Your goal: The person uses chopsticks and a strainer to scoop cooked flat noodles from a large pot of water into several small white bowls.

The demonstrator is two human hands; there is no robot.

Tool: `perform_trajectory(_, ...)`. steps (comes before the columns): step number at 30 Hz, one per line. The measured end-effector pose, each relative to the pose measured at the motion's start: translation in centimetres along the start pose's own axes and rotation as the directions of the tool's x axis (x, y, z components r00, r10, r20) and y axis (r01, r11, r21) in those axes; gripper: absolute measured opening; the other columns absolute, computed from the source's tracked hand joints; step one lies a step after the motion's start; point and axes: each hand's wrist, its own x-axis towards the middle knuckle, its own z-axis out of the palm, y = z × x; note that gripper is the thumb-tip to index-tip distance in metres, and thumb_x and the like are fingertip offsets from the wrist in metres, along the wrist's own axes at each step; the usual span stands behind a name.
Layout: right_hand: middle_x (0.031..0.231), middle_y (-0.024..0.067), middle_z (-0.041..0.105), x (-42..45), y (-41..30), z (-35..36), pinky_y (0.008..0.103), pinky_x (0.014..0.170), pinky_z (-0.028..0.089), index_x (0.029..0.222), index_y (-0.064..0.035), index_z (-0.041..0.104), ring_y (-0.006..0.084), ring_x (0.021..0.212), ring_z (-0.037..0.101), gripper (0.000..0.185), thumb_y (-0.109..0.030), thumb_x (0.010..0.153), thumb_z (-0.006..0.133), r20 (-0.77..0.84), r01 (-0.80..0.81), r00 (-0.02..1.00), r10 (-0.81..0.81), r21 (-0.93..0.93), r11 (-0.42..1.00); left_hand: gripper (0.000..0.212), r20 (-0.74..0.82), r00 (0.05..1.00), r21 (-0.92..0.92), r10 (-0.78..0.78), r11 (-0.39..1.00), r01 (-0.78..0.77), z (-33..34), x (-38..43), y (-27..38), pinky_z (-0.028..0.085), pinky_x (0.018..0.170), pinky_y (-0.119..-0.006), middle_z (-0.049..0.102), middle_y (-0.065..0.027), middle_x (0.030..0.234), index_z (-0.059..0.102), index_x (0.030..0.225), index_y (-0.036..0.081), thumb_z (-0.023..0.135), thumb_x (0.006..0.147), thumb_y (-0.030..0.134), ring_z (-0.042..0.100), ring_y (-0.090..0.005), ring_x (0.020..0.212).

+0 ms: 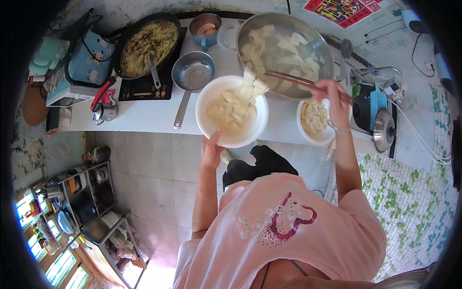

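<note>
My left hand (212, 149) grips the near rim of a large white bowl (202, 123) that holds wide flat noodles (231, 112). In my right hand (334, 99) is a pair of brown chopsticks (288, 78). Their tips are at the left inside of a big steel pot (285, 16), beside noodle strips that hang over the white bowl's rim from the pot side. More wide noodles lie in cloudy liquid in the pot. Below my right hand, a second white bowl (325, 140) with noodles stands on the counter, partly hidden by my wrist.
A black frying pan (117, 54) with cooked food and a spatula (154, 72) sits on an induction cooker (144, 90). An empty steel saucepan (194, 70) and a small blue pot (205, 39) with eggs stand left of the big pot. A metal lid (384, 130) is at the right.
</note>
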Motion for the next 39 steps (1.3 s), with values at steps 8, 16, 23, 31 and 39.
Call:
perform_trajectory(8, 0.081, 0.0088, 0.057, -7.9, -5.1, -0.4, 0.0309, 0.062, 0.046, 0.089, -0.0035, 0.060, 0.0232, 0.073, 0.056, 0.016, -0.008, 0.074, 0.063, 0.570, 0.703, 0.693, -0.441, -0.398, 0.589, 0.050, -0.007, 1.000, 0.068, 0.006, 0.998, -0.005, -0.9, 1.7, 1.2, 0.057, 0.067, -0.035, 0.059, -0.0121, 0.105, 0.045, 0.121, 0.001, 0.059, 0.081, 0.026, 0.064, -0.0215, 0.089)
perform_trajectory(16, 0.089, 0.0056, 0.057, -3.3, -1.6, 3.4, 0.0309, 0.066, 0.049, 0.099, -0.0085, 0.060, 0.0208, 0.080, 0.057, 0.037, -0.014, 0.065, 0.073, 0.747, 0.881, 0.472, -0.468, -0.389, 0.269, 0.051, -0.032, 0.999, 0.091, 0.026, 0.996, -0.023, -2.1, 2.9, 2.1, 0.057, 0.065, -0.034, 0.060, -0.0116, 0.106, 0.045, 0.122, 0.002, 0.060, 0.080, 0.027, 0.064, -0.0210, 0.088)
perform_trajectory(23, 0.083, 0.0042, 0.057, -1.6, -3.2, 4.0, 0.0307, 0.060, 0.047, 0.102, -0.0098, 0.060, 0.0209, 0.071, 0.055, 0.037, -0.016, 0.068, 0.073, 0.718, 0.869, 0.478, -0.506, -0.303, 0.391, 0.049, -0.039, 0.999, 0.118, 0.000, 0.993, 0.004, -2.4, 2.8, 1.7, 0.057, 0.066, -0.034, 0.060, -0.0114, 0.106, 0.046, 0.122, 0.002, 0.058, 0.081, 0.028, 0.064, -0.0210, 0.089)
perform_trajectory(31, 0.084, 0.0073, 0.053, -4.5, -3.4, 1.9, 0.0302, 0.058, 0.045, 0.103, -0.0086, 0.056, 0.0203, 0.067, 0.051, 0.040, -0.020, 0.067, 0.071, 0.857, 0.935, 0.338, -0.388, -0.261, 0.238, 0.049, -0.049, 0.999, 0.063, -0.001, 0.998, 0.004, -2.3, 3.5, 1.6, 0.057, 0.065, -0.035, 0.059, -0.0106, 0.107, 0.046, 0.122, 0.003, 0.058, 0.081, 0.027, 0.063, -0.0209, 0.091)
perform_trajectory(39, 0.090, 0.0070, 0.056, 0.4, -0.8, 4.5, 0.0321, 0.064, 0.047, 0.099, -0.0068, 0.057, 0.0226, 0.078, 0.056, 0.031, -0.016, 0.072, 0.068, 0.846, 0.918, 0.390, -0.363, -0.326, 0.227, 0.048, -0.043, 0.999, 0.069, -0.012, 0.997, 0.015, -2.3, 3.6, 1.9, 0.056, 0.064, -0.033, 0.060, -0.0091, 0.106, 0.047, 0.122, 0.005, 0.058, 0.081, 0.028, 0.063, -0.0183, 0.089)
